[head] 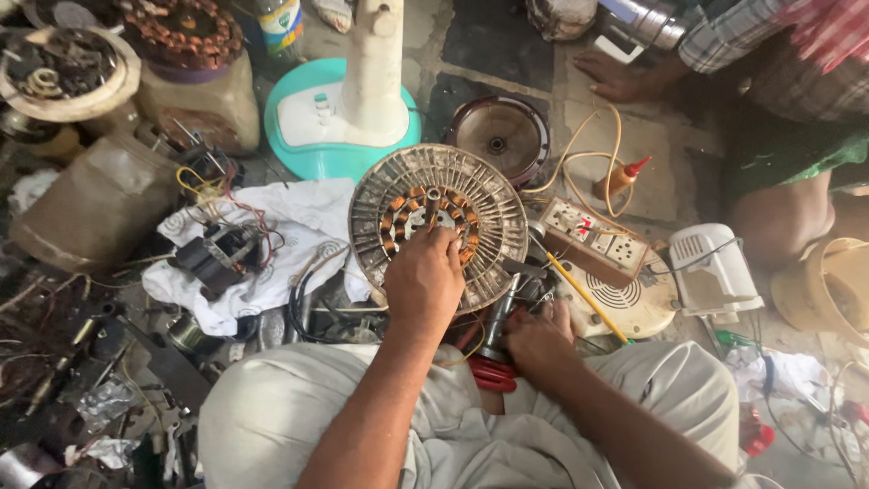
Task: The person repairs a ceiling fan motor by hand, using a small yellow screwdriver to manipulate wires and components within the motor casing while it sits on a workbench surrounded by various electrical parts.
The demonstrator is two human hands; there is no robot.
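Fan motor stator (438, 226), round, ribbed grey housing w/ copper windings ringed around a centre shaft, sits tilted on the floor just ahead of the person's knees, partly over a white cloth (299, 217). Left hand (424, 281) lies on its lower half, fingers curled narrow onto the winding area near the hub; whether they pinch a wire or just press, can't tell. Right hand (541, 340) is low beside the stator's lower right edge, fingers closed around the handles of red-handled pliers (493, 358), metal part pointing up toward the rim.

Handling, as a judgement: looks heavy & stiff (laminated metal core), not slippery thanks to ribs. Windings & thin leads are the fragile bit, so best grip is the outer rim or shaft, not the copper.

Around it: teal-and-white fan base (339, 118) behind, dark round motor cover (501, 136) to the right rear, switch/socket board (593, 237) w/ yellow wires, yellow-handled screwdriver (584, 294), small orange-tipped bottle (623, 177), a 2nd small motor (217, 254) on the cloth. Another person's hand (615, 77) rests on the floor, well apart.
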